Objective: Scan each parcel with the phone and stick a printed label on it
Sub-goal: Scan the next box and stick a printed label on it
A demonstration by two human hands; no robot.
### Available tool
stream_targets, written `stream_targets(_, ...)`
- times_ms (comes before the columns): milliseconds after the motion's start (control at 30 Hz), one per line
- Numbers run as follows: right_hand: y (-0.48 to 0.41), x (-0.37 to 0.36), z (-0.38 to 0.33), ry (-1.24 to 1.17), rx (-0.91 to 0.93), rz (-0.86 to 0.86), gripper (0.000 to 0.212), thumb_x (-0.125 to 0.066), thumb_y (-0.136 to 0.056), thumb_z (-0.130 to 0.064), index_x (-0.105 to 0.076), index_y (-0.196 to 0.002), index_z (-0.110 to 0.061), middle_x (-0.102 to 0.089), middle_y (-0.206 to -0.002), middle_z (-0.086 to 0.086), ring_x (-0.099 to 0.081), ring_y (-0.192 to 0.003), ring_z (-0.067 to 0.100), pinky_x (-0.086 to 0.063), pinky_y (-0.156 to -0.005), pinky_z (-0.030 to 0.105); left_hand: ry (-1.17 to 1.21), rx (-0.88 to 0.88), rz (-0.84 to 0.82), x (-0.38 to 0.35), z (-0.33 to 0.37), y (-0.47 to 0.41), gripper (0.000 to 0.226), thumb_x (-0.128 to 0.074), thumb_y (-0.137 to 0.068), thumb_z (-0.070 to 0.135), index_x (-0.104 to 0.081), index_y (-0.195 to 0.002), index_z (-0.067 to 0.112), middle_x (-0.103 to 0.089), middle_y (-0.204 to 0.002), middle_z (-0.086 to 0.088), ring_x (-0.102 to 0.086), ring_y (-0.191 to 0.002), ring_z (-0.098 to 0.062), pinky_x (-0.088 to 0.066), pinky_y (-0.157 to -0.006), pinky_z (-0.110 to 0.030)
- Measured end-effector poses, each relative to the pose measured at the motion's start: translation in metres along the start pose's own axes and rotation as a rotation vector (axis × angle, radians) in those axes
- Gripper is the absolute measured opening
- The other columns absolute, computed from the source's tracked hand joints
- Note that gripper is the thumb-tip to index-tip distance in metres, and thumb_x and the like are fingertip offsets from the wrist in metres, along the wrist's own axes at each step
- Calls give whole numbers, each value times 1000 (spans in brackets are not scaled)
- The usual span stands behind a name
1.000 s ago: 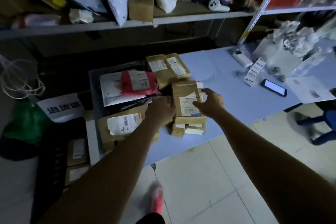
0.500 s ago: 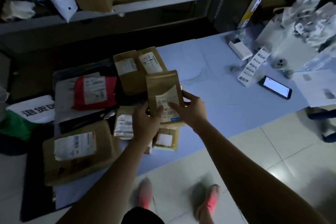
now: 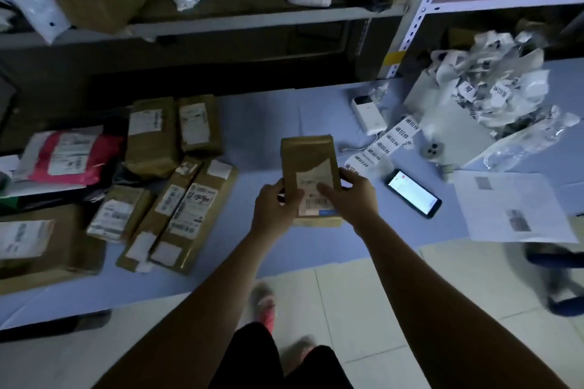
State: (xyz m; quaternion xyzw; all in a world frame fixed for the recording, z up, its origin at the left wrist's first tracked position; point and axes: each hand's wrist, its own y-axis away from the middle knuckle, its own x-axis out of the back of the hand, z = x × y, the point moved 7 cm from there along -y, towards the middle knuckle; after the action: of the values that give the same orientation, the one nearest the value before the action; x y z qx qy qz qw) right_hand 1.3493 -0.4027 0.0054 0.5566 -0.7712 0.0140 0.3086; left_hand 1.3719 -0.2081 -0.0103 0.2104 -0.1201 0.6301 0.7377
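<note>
Holding: both hands grip one brown parcel (image 3: 311,167) over the blue table (image 3: 268,123), its paper shipping label facing up.
Left hand (image 3: 274,210): closed on the parcel's lower left edge, thumb across the front beside the label.
Right hand (image 3: 354,196): closed on the parcel's lower right edge, thumb lying over the label, the other fingers (image 3: 347,174) wrapped round the side.
Parcel attitude: long side pointing away from the person; whether its near end rests on the table I cannot tell.
Phone (image 3: 412,193): flat on the table just right of the right hand's fingers, screen lit, apart from the hand.
Label strip (image 3: 384,145): printed white stickers in a row, beyond and right of the fingers, running from near the right hand up to a small white printer (image 3: 366,114).
Loose sheet (image 3: 512,208): white paper on the table, well right of the fingers, past the phone.
Other parcels (image 3: 177,199): brown boxes and a pink mailer (image 3: 72,158) lying in a cluster on the table left of the left hand's fingers, well apart from them.
Paper scraps (image 3: 486,88): crumpled heap at the table's far right, beyond the phone.
</note>
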Motion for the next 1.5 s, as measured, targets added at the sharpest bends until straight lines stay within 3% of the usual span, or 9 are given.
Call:
stream_targets(100,-20,16,45,38,-67,-14,49,-79,-81,-44,-68,-128,-33,-79,-94,-2,-74,-89,16,-62,-82,41,38,46,-12,-44,-11,-14,12,-66,-94,28,-73,-100,21,-68,-82,11,-66,-75,-3,-47,-59,-10)
stream_targets(267,-44,28,95,64,-130,-32,50,-79,-84,-35,-65,-132,-30,-77,-108,-1,-74,-99,18,-61,-86,44,96,177,-56,-106,-31,-24,15,-68,-93,24,-72,-102,14,-75,-90,2,-72,-84,-13,-60,-70,-31)
stream_targets(400,-67,37,108,151,-101,-162,55,-78,-86,-37,-63,-137,-24,-74,-121,-2,-71,-108,15,-59,-92,39,171,249,32,-124,-34,-18,40,-88,-75,22,-70,-109,11,-75,-101,-4,-72,-94,-19,-59,-84,-42)
stream_targets(600,-119,115,116,467,121,39,47,-81,-81,-30,-68,-123,-14,-69,-120,10,-62,-115,32,-47,-92,37,78,302,102,-131,-30,-15,58,-91,-71,26,-66,-122,11,-67,-115,-14,-67,-104,-27,-56,-88,-46)
stream_targets(767,-162,132,162,800,26,-189,100,-79,-80,-49,-23,-155,-16,-41,-149,14,-38,-137,35,-42,-105,51,-12,327,270,-127,-23,1,76,-94,-64,35,-60,-131,25,-68,-110,4,-63,-92,1,-54,-71,-14)
stream_targets(933,-172,130,170,828,181,-236,84,-79,-78,-52,-37,-140,-12,-48,-130,16,-47,-122,36,-50,-91,47,-7,213,235,-140,0,17,110,-98,-46,46,-40,-139,57,-57,-109,31,-58,-102,2,-56,-67,-17)
stream_targets(1100,-180,126,167,845,191,-269,83,-78,-74,-59,-42,-134,-15,-49,-122,15,-49,-117,37,-50,-88,47,-117,259,168,-161,-2,30,122,-101,-46,31,-38,-150,34,-36,-125,1,-40,-123,-20,-50,-98,-40)
stream_targets(1333,-173,129,139,439,269,-237,80,-84,-72,-41,-44,-138,-20,-50,-114,10,-57,-103,31,-48,-80,37,-201,217,229,-141,0,39,119,-101,-47,30,-43,-150,27,-37,-125,-4,-38,-120,-24,-49,-99,-38)
stream_targets(1500,-141,115,87,570,510,-382,80,-77,-64,-50,-43,-136,-36,-57,-109,-1,-56,-94,18,-48,-77,33,-247,232,295,-108,-10,42,119,-101,-47,29,-42,-150,29,-36,-126,-5,-35,-122,-26,-43,-105,-39)
